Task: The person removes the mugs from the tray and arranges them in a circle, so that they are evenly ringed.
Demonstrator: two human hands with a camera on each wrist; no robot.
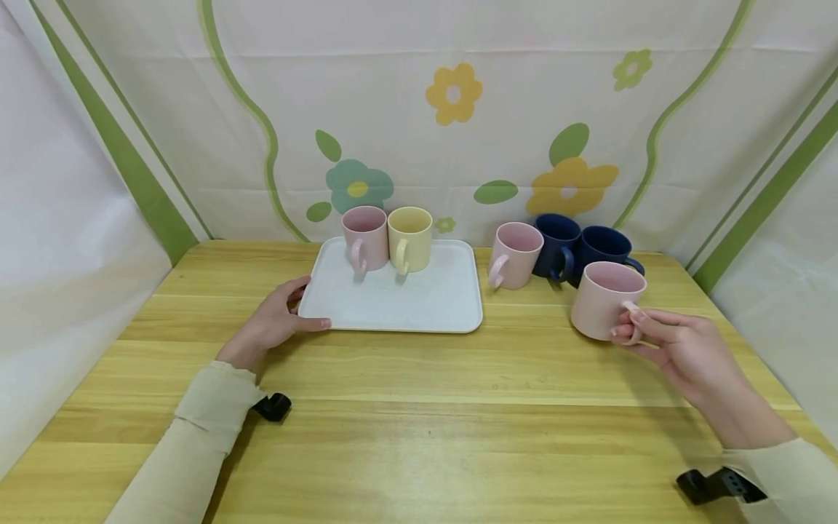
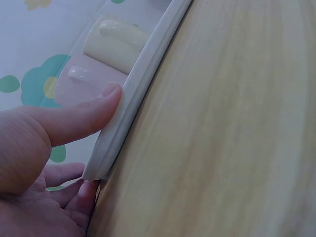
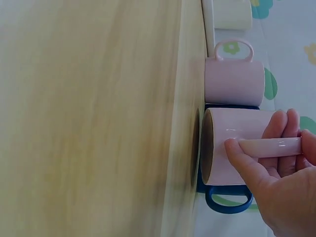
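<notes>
My right hand (image 1: 684, 349) pinches the handle of a pink mug (image 1: 599, 302). In the right wrist view that mug (image 3: 232, 126) is held upright, its base a little above the table. My left hand (image 1: 278, 320) grips the near left corner of a white tray (image 1: 393, 306), with the thumb (image 2: 106, 106) over the rim and the fingers at its side. Toward the tray's back stand a pink mug (image 1: 366, 236) and a cream-yellow mug (image 1: 415, 233), side by side with handles facing me.
Right of the tray another pink mug (image 1: 517, 251) stands on the wooden table (image 1: 419, 422). Behind the held mug are two dark blue mugs, one (image 1: 556, 236) beside the other (image 1: 602, 247). A flowered curtain (image 1: 393, 87) hangs along the table's back edge.
</notes>
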